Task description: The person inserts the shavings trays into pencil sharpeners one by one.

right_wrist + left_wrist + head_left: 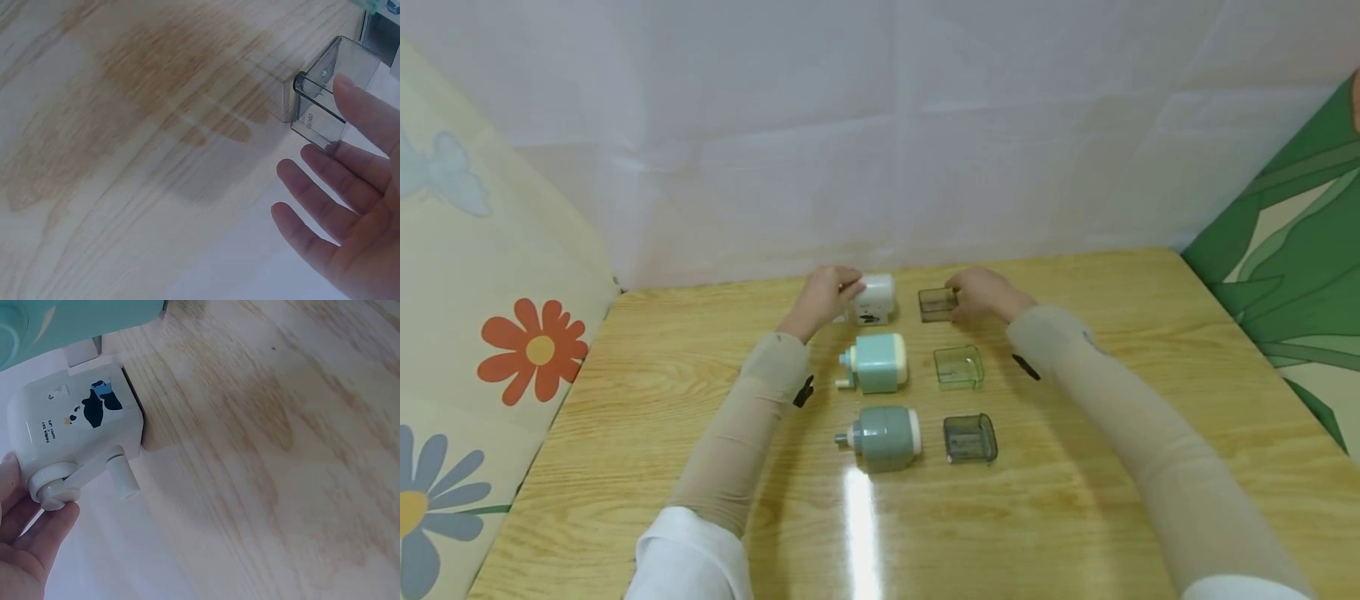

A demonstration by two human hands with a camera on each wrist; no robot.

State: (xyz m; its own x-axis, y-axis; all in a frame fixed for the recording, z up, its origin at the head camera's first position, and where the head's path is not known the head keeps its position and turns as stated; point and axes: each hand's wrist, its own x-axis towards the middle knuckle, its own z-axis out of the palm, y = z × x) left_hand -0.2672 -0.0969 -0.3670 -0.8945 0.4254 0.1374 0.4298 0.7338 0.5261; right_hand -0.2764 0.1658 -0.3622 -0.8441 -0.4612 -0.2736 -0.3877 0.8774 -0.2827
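- Sharpeners line up in a column on the wooden table [1112,400]: white sharpener [874,298] at the far end, mint sharpener [877,363] in the middle, grey-green sharpener [883,437] nearest the person.
- Left hand [822,293] is on the white sharpener's crank end; in the left wrist view its fingertips [59,515] touch the round crank hub, fingers loosely extended, not wrapped round it.
- Right hand [981,293] reaches the smoky clear tray [937,304] at the far end; fingers straight and spread, one fingertip [350,94] against the tray's edge.
- Greenish clear tray [958,367] and dark grey tray [970,438] sit beside their sharpeners.
- White sharpener carries a dark blue and black cartoon sticker [99,405] and small print, too blurred to read.
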